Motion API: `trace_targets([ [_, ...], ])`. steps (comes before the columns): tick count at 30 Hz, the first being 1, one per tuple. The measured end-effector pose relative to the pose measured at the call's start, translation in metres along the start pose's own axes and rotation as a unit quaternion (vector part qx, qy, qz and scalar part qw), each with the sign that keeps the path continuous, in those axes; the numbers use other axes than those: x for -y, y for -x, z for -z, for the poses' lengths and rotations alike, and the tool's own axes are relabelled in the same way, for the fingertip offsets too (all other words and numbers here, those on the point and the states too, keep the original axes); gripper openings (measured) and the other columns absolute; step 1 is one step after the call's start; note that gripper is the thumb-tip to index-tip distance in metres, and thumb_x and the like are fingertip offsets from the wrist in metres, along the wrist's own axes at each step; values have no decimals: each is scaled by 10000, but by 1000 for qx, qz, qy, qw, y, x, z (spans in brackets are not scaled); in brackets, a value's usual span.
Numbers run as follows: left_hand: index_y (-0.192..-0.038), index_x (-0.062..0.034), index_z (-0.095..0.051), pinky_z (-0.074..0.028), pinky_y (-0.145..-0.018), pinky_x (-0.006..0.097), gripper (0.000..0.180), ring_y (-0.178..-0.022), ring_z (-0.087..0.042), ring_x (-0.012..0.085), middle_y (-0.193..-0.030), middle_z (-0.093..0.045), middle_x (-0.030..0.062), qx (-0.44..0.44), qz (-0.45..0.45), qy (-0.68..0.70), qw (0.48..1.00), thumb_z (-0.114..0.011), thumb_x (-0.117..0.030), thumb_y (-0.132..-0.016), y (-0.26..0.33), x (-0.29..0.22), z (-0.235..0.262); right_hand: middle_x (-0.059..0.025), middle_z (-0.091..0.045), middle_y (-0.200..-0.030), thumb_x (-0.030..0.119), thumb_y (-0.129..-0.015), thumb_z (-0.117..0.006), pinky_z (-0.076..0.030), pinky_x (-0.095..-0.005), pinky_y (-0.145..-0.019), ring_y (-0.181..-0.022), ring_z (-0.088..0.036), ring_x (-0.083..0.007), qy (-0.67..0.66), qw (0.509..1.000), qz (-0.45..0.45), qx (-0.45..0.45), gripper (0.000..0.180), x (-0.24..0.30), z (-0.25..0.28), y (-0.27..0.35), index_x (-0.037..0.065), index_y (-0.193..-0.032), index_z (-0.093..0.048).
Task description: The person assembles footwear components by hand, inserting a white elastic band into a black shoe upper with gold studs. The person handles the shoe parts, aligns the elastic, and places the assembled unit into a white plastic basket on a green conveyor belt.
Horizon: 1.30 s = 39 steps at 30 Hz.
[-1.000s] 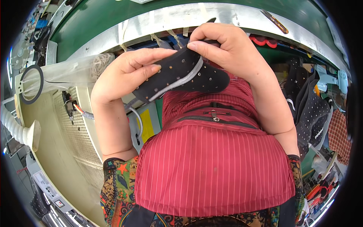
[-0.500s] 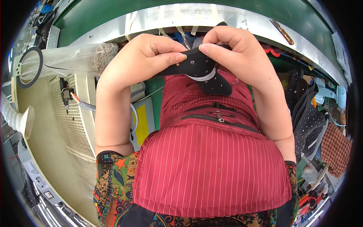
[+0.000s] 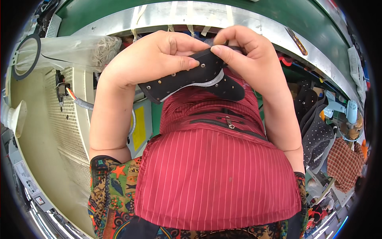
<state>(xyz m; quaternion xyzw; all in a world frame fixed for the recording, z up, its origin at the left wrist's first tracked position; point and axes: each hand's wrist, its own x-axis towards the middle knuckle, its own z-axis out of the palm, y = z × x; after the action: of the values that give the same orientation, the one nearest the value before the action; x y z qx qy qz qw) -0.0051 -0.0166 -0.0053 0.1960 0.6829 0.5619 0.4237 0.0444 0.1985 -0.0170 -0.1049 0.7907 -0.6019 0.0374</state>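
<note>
Perhaps the black piece (image 3: 201, 74), hanging over the far part of the red pinstriped apron (image 3: 219, 175), could slip or crease, since the left hand (image 3: 153, 59) and right hand (image 3: 256, 56) each pinch only its far edge, thumb closed against fingers. It looks like soft, matte fabric with a rounded lobe at right, small shiny rings and a smooth, curving grey strip (image 3: 215, 81).
</note>
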Motion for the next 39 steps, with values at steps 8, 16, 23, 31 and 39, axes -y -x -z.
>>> trace_targets([
  [8, -1200, 34, -535, -504, -763, 209, 341, -860, -615, 83, -995, -648, 66, -77, 42, 88, 992, -567, -12, -864, -2, -1, -14, -39, -559, -647, 164, -722, -725, -450, -312, -522, -590, -572, -216, 327, 915, 169, -162, 195, -3, -13, 3, 90, -820, -572],
  [16, -1179, 39, -546, -503, -769, 211, 317, -872, -612, 85, -1000, -646, 68, -86, 24, 70, 994, -557, -2, -866, -5, 4, -17, -56, -585, -721, 125, -743, -697, -456, -333, -549, -657, -594, -240, 268, 950, 129, -95, 149, -2, -9, 3, 66, -803, -574],
  [23, -1193, 44, -535, -496, -777, 214, 345, -887, -606, 88, -1015, -643, 72, -126, 34, 66, 989, -577, -31, -858, -3, 5, -13, -116, -620, -1039, 61, -799, -654, -426, -248, -631, -671, -507, -120, 213, 965, 154, -2, 121, -2, -9, 4, 17, -805, -541],
  [31, -1220, 50, -515, -486, -811, 232, 375, -920, -598, 100, -1045, -635, 77, -121, 16, 31, 992, -574, -32, -859, -1, 6, -15, -106, -582, -1153, 70, -835, -625, -436, -202, -650, -724, -509, -49, 95, 992, 77, 28, 102, -2, -1, -4, 4, -811, -551],
  [39, -1213, 44, -523, -500, -768, 214, 350, -866, -617, 88, -1026, -647, 78, -56, 21, 80, 995, -553, -31, -872, 1, 10, -10, -92, -583, -806, 93, -798, -639, -442, -297, -620, -701, -543, -180, 60, 997, 47, -25, 139, -2, -5, -11, -20, -782, -559],
])
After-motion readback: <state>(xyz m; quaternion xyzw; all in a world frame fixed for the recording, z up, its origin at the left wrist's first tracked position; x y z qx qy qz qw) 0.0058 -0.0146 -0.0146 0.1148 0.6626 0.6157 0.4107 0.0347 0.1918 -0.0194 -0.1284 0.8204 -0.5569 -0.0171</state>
